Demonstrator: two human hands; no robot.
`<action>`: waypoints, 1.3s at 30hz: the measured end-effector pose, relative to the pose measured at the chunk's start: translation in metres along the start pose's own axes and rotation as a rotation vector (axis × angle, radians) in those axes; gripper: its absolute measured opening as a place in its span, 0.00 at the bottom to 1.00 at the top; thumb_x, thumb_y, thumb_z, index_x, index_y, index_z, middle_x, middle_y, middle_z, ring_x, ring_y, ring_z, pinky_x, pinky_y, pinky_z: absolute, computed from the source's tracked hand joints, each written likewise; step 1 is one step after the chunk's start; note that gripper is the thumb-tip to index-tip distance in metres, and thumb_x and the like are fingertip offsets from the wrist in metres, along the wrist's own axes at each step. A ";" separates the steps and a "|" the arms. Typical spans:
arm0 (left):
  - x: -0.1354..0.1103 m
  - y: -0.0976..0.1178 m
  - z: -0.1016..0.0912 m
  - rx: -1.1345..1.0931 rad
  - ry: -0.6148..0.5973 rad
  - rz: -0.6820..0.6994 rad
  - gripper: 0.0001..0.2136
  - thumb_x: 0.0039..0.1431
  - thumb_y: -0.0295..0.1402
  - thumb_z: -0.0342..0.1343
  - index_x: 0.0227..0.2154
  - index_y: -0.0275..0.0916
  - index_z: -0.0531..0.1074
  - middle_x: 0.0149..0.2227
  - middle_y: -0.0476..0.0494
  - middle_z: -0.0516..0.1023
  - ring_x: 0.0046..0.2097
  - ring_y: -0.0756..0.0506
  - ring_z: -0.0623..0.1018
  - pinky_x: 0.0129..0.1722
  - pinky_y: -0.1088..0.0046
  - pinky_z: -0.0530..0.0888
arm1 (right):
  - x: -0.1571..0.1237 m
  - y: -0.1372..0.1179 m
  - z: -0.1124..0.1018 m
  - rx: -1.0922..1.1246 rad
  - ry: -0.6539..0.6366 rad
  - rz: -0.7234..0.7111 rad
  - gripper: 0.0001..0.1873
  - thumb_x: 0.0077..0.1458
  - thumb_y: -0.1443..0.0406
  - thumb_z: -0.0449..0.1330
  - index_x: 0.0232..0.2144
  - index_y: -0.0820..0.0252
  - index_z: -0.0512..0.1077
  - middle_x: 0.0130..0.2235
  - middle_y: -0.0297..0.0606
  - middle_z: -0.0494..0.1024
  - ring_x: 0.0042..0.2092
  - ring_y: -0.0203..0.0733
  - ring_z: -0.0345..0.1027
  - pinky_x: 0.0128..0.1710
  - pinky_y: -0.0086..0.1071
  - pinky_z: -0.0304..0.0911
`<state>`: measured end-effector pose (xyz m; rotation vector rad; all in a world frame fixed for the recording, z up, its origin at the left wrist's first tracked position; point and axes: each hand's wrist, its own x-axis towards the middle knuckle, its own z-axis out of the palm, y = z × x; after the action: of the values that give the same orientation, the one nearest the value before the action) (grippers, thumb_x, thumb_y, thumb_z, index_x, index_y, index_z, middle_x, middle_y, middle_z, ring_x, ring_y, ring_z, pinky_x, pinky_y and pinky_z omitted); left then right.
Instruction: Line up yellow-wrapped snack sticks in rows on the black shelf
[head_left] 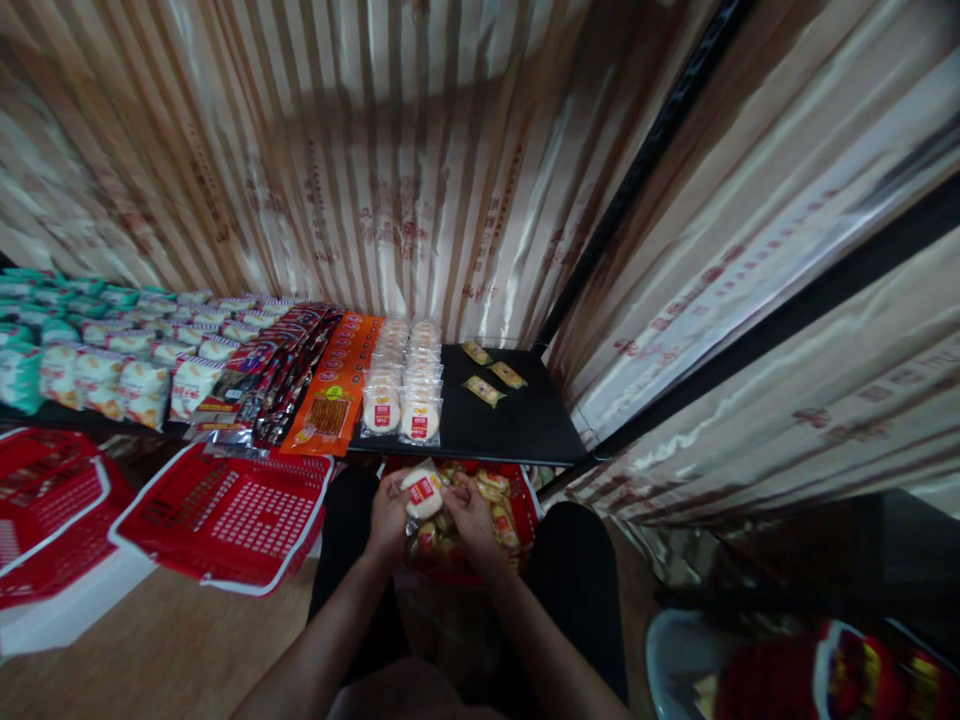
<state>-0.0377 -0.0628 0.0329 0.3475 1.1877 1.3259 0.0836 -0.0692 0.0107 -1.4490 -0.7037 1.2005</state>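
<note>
Between my two hands is a clear packet with a round white rice cracker (424,492) and a red label. My left hand (388,517) is closed on its left edge. My right hand (469,512) is closed on its right edge. Under my hands, between my knees, a red basket (531,500) holds several yellow-wrapped snack packets (504,522). Just ahead, on the black shelf (525,425), stand two rows of the same kind of rice cracker packets (401,385). Three small yellow packets (484,390) lie to their right.
Leftward on the shelf come orange snack bags (326,400), dark bags (277,375), white bags (142,385) and green bags (19,375). A red basket (225,510) sits below at left. Black posts (637,180) and striped sheeting (420,180) stand behind. A pale tub (675,660) is at lower right.
</note>
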 end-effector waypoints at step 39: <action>0.050 0.060 0.006 1.004 0.316 0.795 0.31 0.51 0.37 0.55 0.57 0.34 0.54 0.54 0.31 0.65 0.56 0.36 0.65 0.54 0.57 0.64 | 0.056 -0.057 0.063 -0.961 0.027 -0.975 0.22 0.59 0.62 0.47 0.55 0.58 0.62 0.63 0.43 0.53 0.63 0.50 0.42 0.57 0.49 0.49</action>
<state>-0.0758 0.0000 0.0590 1.4908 2.0675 1.3495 0.0535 0.0180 0.0532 -1.4903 -1.8429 0.0262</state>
